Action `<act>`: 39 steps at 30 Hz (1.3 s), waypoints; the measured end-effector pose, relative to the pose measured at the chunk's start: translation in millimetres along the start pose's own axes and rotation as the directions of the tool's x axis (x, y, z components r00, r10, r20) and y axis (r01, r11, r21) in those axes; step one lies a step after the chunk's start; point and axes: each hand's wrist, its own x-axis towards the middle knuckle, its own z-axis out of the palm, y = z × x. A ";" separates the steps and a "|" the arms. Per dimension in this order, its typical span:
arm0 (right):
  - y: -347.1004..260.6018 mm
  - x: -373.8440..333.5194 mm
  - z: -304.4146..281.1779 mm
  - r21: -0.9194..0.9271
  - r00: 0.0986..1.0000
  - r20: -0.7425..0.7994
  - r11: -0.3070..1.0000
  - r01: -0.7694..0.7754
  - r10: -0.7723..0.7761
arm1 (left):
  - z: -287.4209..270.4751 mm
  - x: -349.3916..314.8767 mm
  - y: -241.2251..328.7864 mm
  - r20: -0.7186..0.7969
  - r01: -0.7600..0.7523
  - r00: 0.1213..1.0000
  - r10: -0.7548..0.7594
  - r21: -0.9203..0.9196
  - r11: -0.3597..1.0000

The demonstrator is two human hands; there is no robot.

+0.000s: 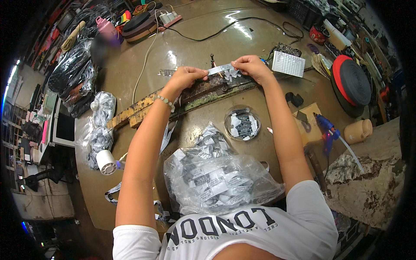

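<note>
A narrow whitish printed label strip (pixel 220 69) is stretched between my two hands. My left hand (pixel 186 79), below a beaded bracelet, pinches one end; my right hand (pixel 252 68) pinches the other. The strip is held over a worn wooden and metal bar (pixel 190 100), beside an upright bolt (pixel 212 58). A small orange glow shows just under the strip, and I cannot make out its source. Small cut label pieces (pixel 232 76) lie on the bar below my right hand. Nearer me stand a round clear tub (pixel 242 124) of labels and a clear plastic bag (pixel 216 182) full of them.
A purple-blue glue gun (pixel 328 128) lies at the right near a brown cup (pixel 358 128) and large webbing rolls (pixel 351 82). A white gridded block (pixel 288 64) sits right of the bar. Left are a white spool (pixel 106 162) and bagged bundles (pixel 102 125). Cables cross the table's far side.
</note>
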 end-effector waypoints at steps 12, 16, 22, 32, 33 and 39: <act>-14.3 -4.8 9.2 0.627 0.996 -0.092 0.776 0.068 -0.014 | 5.1 -7.9 5.6 -0.005 -0.045 0.999 0.045 -0.195 0.980; -18.8 -9.5 26.1 0.491 0.997 0.029 0.867 -0.082 0.077 | 13.9 -4.4 5.5 -0.013 -0.056 0.998 0.055 -0.210 0.976; -22.3 -12.1 39.3 0.116 0.996 0.081 0.992 -0.048 0.039 | 13.2 -1.2 3.5 -0.018 -0.040 0.999 0.038 -0.187 0.982; -2.0 -2.9 43.4 -0.060 0.998 0.012 0.996 0.069 -0.069 | 13.9 2.7 -2.3 -0.026 -0.037 0.999 0.034 -0.123 0.992; 0.8 -1.7 43.3 -0.066 0.999 0.011 0.997 0.049 -0.049 | 14.0 3.3 -3.0 -0.035 -0.036 0.999 0.033 -0.091 0.995; -1.3 -3.0 30.3 -0.283 0.990 -0.087 0.955 0.087 -0.116 | 10.3 1.2 0.9 -0.035 -0.022 0.999 0.017 -0.149 0.989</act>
